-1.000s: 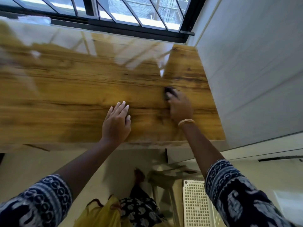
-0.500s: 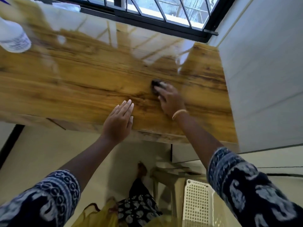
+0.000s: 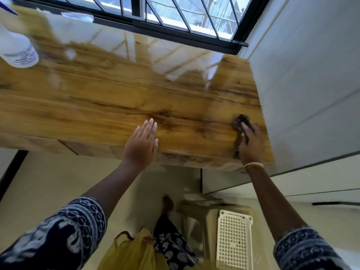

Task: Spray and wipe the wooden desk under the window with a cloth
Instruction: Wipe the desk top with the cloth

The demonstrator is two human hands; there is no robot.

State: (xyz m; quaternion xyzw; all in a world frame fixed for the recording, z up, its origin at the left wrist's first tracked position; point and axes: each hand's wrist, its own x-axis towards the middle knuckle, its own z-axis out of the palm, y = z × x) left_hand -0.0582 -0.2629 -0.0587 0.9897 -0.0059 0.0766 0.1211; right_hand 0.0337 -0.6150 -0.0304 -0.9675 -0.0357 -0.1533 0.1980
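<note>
The glossy wooden desk [image 3: 101, 98] runs under the barred window [image 3: 175, 18]. My right hand [image 3: 250, 145] presses a small dark cloth [image 3: 240, 121] flat on the desk's right end, close to the white wall. Most of the cloth is hidden under my fingers. My left hand [image 3: 143, 143] lies flat and empty on the desk's front edge, fingers together and stretched out. A white spray bottle [image 3: 16, 49] stands at the far left of the desk, well away from both hands.
A white wall [image 3: 311, 84] closes off the desk's right end. Below the desk are a plastic stool [image 3: 198, 213] and a white perforated basket [image 3: 234, 240] on the pale floor. A yellow bag [image 3: 134, 252] hangs in front of my body.
My right hand has slid the cloth to the right, from the desk's middle toward the wall end. My left hand stays planted near the front edge. The view shifted, showing more of the bottle.
</note>
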